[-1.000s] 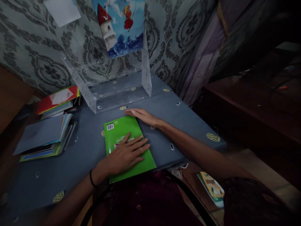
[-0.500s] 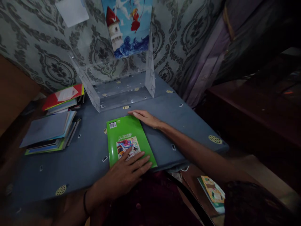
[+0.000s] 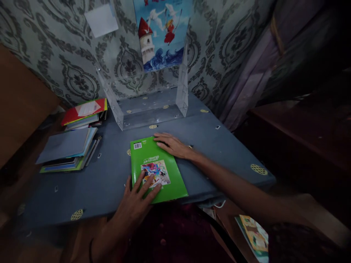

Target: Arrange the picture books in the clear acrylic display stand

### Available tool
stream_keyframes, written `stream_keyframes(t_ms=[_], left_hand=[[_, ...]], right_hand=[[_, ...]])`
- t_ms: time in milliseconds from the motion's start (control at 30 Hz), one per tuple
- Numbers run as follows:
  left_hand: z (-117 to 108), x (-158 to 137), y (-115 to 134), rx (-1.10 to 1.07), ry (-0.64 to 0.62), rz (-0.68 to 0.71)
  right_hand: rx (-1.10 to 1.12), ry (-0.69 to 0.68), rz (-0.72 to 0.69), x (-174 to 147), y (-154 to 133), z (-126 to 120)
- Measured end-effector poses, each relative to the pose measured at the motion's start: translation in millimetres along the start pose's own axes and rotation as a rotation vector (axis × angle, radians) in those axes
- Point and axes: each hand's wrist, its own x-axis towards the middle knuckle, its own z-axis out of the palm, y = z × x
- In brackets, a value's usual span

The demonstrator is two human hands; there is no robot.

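A green book lies flat on the blue cloth-covered table, a barcode at its far left corner and a colourful picture low on its cover. My left hand is over its near left side, fingers spread, with fingertips on the picture. At the far right of the book rests my right hand, fingers stretched out across the top edge. Neither hand is wrapped around the book. The cover's lettering appears upside down from here.
Behind the book stands a clear acrylic rack. Two piles of books and folders sit at the left: one topped by a red folder, one by a grey cover. A wall poster hangs above. Another book lies below the table's right edge.
My left hand has slid left across the cover, uncovering its near right corner. My right hand now reaches slightly further onto the book. The whole view has shifted a little.
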Motion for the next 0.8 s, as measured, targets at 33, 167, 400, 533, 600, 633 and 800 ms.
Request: stream_keyframes(t_ms=[33,167,400,533,600,633,800], left_hand=[[2,-1,1,-0.005,-0.012,-0.016],[7,-6,4,-0.014,-0.018,-0.067],[22,-16,13,0.044,0.092,-0.115],[25,-24,17,0.069,0.210,-0.071],[19,-26,15,0.078,0.240,-0.024],[14,-27,13,0.079,0.255,-0.001],[-12,-21,1,-0.047,0.400,0.070]], right_hand=[[-0.037,-0.008,0.001,0,-1,1],[-0.108,-0.020,0.011,-1,-2,4],[-0.128,-0.017,-0.009,-7,-7,6],[-0.079,-0.015,-0.011,-15,-14,6],[-0.065,-0.015,0.002,-21,-19,6],[-0.057,-0.016,0.009,-23,-21,7],[0.051,-0.025,0.073,-31,-31,2]])
